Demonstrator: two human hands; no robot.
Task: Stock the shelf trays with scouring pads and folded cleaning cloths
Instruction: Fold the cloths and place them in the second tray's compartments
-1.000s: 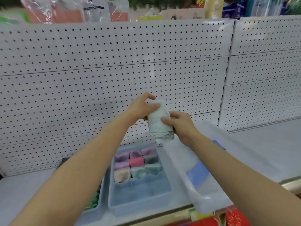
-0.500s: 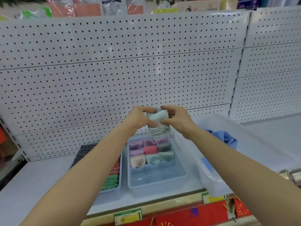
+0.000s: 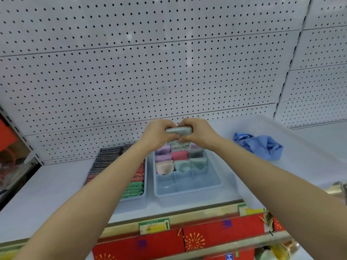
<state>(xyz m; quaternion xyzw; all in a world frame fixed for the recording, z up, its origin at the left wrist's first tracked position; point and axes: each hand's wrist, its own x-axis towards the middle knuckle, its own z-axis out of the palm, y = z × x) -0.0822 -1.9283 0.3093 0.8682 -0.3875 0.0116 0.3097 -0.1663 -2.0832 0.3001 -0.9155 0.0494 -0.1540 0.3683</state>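
A pale green folded cloth (image 3: 178, 130) is squeezed between my left hand (image 3: 158, 135) and my right hand (image 3: 198, 133), just above the back row of the blue divided tray (image 3: 187, 192). Folded cloths in purple, pink, grey, beige and green fill the tray's back compartments, such as the pink cloth (image 3: 179, 155). The front compartments hold nothing. To the left, another tray (image 3: 134, 198) holds black, red and green scouring pads (image 3: 133, 188), partly hidden by my left forearm.
A clear plastic bin (image 3: 249, 196) stands right of the divided tray with a crumpled blue cloth (image 3: 261, 145) in it. White pegboard (image 3: 150, 72) backs the shelf. Red boxes (image 3: 206, 239) sit below the shelf's front edge.
Both hands brought the green cloth down from chest height toward the tray's back row and folded it smaller. The view shifted right and downward.
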